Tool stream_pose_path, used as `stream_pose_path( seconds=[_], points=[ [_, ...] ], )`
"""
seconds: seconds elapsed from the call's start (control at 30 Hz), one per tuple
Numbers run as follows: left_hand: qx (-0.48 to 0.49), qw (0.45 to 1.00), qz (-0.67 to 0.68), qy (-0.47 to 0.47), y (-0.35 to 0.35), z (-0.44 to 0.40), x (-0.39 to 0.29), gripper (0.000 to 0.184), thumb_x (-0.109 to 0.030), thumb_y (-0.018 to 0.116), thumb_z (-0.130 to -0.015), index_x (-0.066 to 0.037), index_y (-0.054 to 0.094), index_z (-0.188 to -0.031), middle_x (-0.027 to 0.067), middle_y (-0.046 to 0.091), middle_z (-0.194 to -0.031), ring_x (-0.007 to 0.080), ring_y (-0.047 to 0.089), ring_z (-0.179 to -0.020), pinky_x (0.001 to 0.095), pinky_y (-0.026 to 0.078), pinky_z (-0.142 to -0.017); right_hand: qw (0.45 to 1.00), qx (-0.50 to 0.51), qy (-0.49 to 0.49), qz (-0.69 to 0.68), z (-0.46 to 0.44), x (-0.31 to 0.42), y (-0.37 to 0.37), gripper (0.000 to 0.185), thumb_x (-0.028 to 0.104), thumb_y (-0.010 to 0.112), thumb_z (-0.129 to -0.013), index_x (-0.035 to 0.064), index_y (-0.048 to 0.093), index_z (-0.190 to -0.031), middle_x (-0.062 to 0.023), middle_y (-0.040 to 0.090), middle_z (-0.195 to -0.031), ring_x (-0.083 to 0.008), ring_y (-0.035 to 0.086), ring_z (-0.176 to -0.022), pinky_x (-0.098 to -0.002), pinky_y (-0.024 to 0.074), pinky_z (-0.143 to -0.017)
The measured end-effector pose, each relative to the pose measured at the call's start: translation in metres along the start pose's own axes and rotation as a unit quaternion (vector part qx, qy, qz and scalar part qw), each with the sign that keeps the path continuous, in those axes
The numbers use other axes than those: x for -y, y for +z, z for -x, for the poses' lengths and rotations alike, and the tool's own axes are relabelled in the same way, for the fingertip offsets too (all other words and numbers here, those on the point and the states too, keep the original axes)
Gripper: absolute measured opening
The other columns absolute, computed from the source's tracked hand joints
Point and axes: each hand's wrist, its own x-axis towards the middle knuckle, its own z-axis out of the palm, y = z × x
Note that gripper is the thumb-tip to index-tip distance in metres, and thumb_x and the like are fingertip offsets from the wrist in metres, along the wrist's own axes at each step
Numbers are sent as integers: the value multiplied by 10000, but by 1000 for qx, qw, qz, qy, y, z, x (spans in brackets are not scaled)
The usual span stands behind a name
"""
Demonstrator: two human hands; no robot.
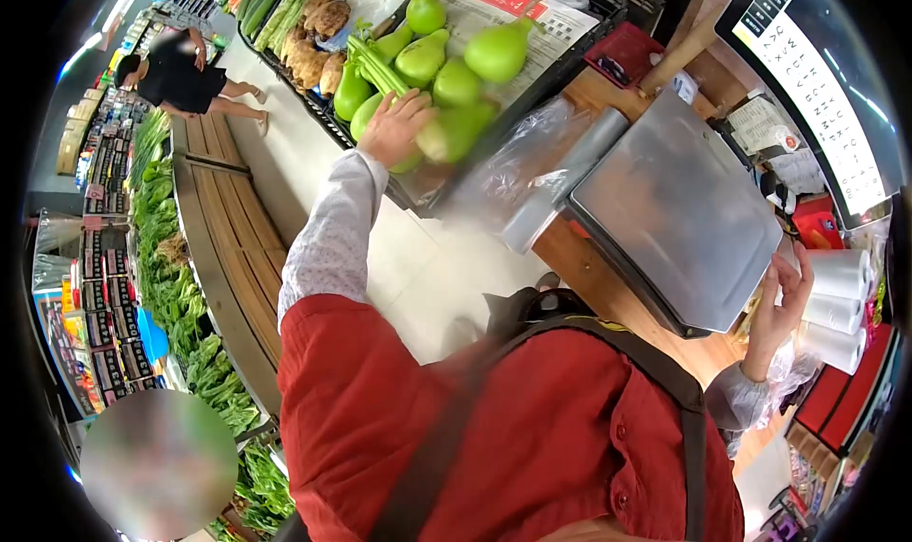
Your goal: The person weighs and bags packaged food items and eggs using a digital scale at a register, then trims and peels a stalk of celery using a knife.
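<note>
My left hand [397, 127] is closed around a bunch of celery [378, 67] over the crate of green gourds [458, 84]. The celery's pale base blurs below my fingers, and its cut stalks point up and left. Several round gourds lie beside and beneath it. My right hand [785, 290] is open, fingers slightly bent and apart, near the right edge of the weighing scale's metal tray [679, 200]. It appears to hold nothing. White rolls of plastic bags [836, 300] are just to its right.
A screen with letter keys [817, 95] stands behind the scale. Brown knobby roots [318, 34] fill the crate left of the gourds. Leafy greens [176, 247] line a shelf with a slatted wooden front [233, 219]. Another person [180, 76] walks in the far aisle.
</note>
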Motion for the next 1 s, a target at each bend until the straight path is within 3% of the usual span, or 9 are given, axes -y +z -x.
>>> stream_pose_path(
  seconds=[0.23,0.43,0.53,0.6,0.67,0.73,0.9,0.97,1.0],
  points=[
    [-328,944,25,-29,-63,6,25,555,-118,772,-616,-122,541,-1121,84,559,-1180,268,496,-1176,485,340,-1028,1000,18,6,-3,13,4,0,415,30,566,-889,31,442,-1286,-86,625,-988,-119,577,-815,-229,431,-721],
    [-536,842,28,-56,-159,31,-1,555,-15,764,-637,-44,481,-1114,174,522,-1143,331,506,-1117,415,398,-957,992,70,-101,-3,20,1,12,143,-56,606,-797,-11,608,-933,-91,643,-937,-151,601,-753,-259,475,-711],
    [-497,859,59,-111,-176,59,-9,483,-36,731,-689,-16,485,-1104,145,548,-1096,250,552,-1034,358,427,-911,977,181,-69,-84,23,13,34,153,-47,618,-796,2,622,-941,-93,646,-901,-157,617,-742,-263,489,-685],
    [-458,861,103,-194,-173,73,-12,456,-115,763,-649,-22,540,-1037,133,579,-943,267,607,-878,328,482,-779,967,209,-93,-111,25,25,55,168,-44,624,-794,7,625,-954,-90,650,-877,-154,621,-739,-263,491,-677],
    [-426,864,160,-217,-166,85,-14,396,-127,738,-686,-4,544,-1008,130,606,-795,170,592,-702,296,493,-678,956,233,-119,-130,22,50,75,183,-41,629,-792,13,629,-966,-88,653,-853,-151,624,-737,-263,494,-668],
    [-382,836,278,-280,-148,103,-12,383,-122,728,-706,6,542,-1016,104,606,-787,130,560,-707,279,479,-671,916,320,-103,-220,17,86,97,188,-24,632,-801,18,633,-984,-87,665,-842,-158,634,-736,-261,493,-673],
    [-311,653,594,-352,-88,146,10,313,-155,652,-778,-6,539,-1029,7,521,-716,83,481,-573,230,389,-511,867,422,-120,-234,-10,151,197,147,131,608,-865,29,632,-969,-108,665,-859,-227,645,-785,-299,496,-693],
    [-271,587,682,-340,-68,156,15,308,-221,606,-822,-27,512,-1042,-9,465,-669,86,451,-510,224,358,-459,864,382,-167,-283,-19,181,264,100,47,565,-886,-18,623,-936,-23,607,-717,-61,542,-593,-216,450,-542],
    [-253,562,719,-322,-61,161,21,354,-264,617,-829,-29,492,-1062,-8,455,-659,92,449,-516,225,360,-463,867,393,-169,-254,-30,205,296,110,75,580,-886,-17,619,-932,-12,585,-686,-56,524,-577,-221,426,-515]
  ],
)
